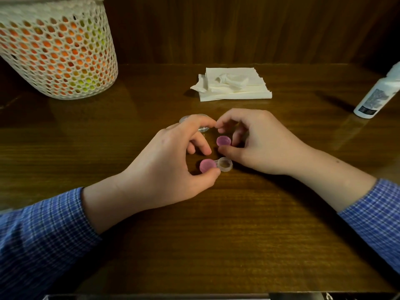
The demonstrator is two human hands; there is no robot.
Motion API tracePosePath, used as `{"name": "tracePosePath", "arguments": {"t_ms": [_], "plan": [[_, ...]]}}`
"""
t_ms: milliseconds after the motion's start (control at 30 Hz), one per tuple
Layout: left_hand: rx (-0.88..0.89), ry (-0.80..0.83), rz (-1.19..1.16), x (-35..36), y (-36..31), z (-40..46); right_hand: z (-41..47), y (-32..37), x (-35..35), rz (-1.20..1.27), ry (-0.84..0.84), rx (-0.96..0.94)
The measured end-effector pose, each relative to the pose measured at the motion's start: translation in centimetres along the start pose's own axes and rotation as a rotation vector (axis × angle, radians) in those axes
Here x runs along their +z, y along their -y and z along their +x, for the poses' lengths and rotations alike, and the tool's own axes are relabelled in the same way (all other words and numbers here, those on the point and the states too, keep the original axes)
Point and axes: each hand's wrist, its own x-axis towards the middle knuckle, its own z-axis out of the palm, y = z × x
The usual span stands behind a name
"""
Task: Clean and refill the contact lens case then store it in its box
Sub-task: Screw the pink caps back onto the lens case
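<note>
hands (173,163): 2 | pink caps (207,165): 2 | bottle (377,94): 1 | basket (58,50): 1 | tissue stack (233,85): 1

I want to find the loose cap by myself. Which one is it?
Start at the stack of white paper tissues at the back of the brown wooden table, then come toward the two hands. The loose round pink cap sits under the right hand. The other pink cap is on the clear lens case.

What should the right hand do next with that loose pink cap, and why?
Probably lower the loose pink cap onto the open well and screw it on. The right hand holds that cap just above the contact lens case, whose other well already wears its pink cap, and the left hand steadies the case.
</note>
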Motion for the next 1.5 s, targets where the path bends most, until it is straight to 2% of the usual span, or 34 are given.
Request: {"name": "tracePosePath", "arguments": {"t_ms": [400, 733, 933, 1200, 1500], "plan": [[0.03, 0.021, 0.038, -0.1, 0.2, -0.1, -1.3, 0.0, -2.9, 0.004, 0.052, 0.058], [0.062, 0.073, 0.049, -0.4, -0.1, 0.0, -2.9, 0.8, -2.3, 0.373, 0.044, -0.039], [0.053, 0.069, 0.024, -0.7, -0.1, 0.1, -3.0, 1.0, -1.9, 0.309, 0.022, -0.1], [0.015, 0.078, 0.026, -0.9, -0.2, 0.2, -3.0, 0.9, -1.4, 0.188, 0.145, -0.123], [0.027, 0.082, 0.028, -1.0, -0.2, 0.2, -3.0, 0.6, -1.3, 0.094, 0.173, -0.145]]}}
